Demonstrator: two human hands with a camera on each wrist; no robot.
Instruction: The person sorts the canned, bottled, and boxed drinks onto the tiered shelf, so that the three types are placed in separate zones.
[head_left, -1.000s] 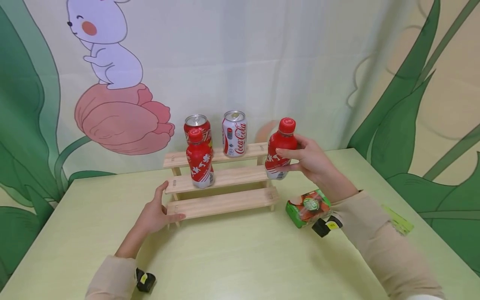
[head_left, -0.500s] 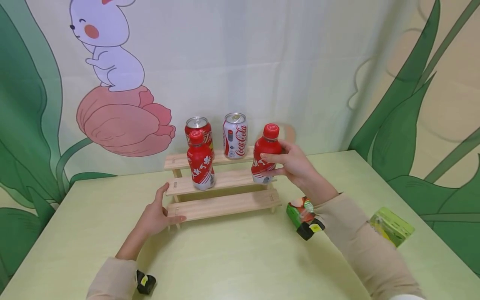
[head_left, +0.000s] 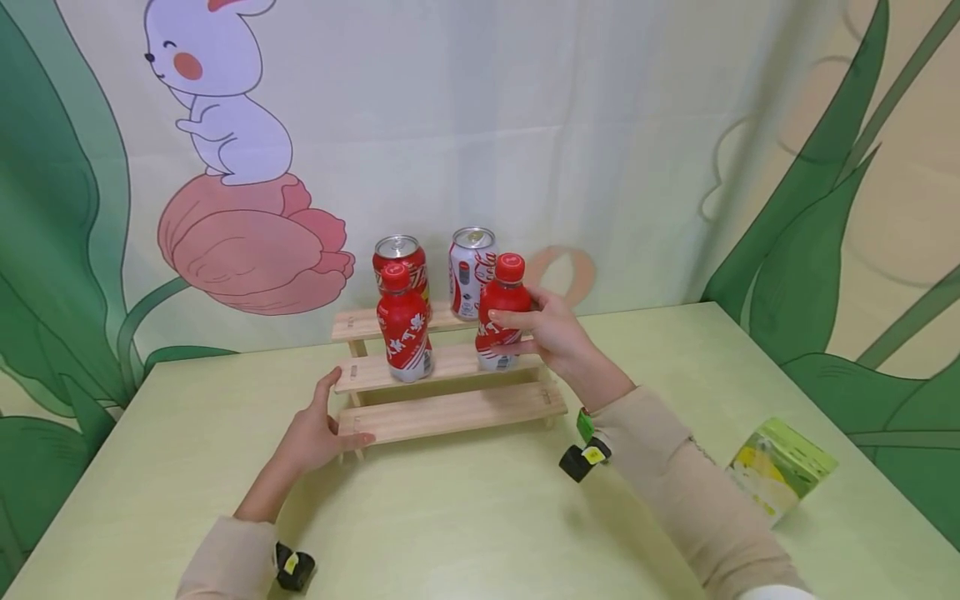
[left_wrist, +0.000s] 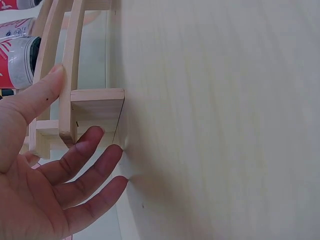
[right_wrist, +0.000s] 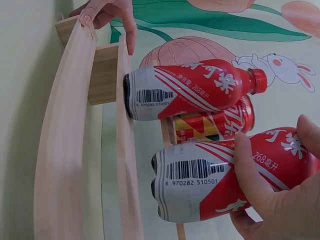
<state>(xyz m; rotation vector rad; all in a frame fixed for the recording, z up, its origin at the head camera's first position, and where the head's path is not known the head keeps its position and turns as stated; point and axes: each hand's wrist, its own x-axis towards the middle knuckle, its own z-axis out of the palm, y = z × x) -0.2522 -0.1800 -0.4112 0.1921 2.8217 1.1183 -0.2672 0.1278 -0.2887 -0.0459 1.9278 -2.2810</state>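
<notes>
My right hand (head_left: 557,332) grips a red Coca-Cola bottle (head_left: 495,312), cap up, around its middle. In the right wrist view a small gap shows between the base of this held bottle (right_wrist: 185,185) and the middle board. A matching bottle (head_left: 405,333) stands upright on the left part of the middle tier of the three-tier wooden rack (head_left: 450,413). My left hand (head_left: 307,433) holds the rack's left end, thumb on the lowest board. On the top tier stand a red can (head_left: 383,256), partly hidden by the left bottle, and a white Coca-Cola can (head_left: 462,279), partly covered by the held bottle.
A green carton with yellow fruit (head_left: 780,471) sits on the table at right. Another green pack (head_left: 585,425) is mostly hidden behind my right sleeve. A printed curtain with a rabbit (head_left: 236,133) hangs behind the rack.
My right hand has carried its bottle leftward and slightly lower, from beyond the rack's right end to over the middle tier. My left hand stays at the rack's left end.
</notes>
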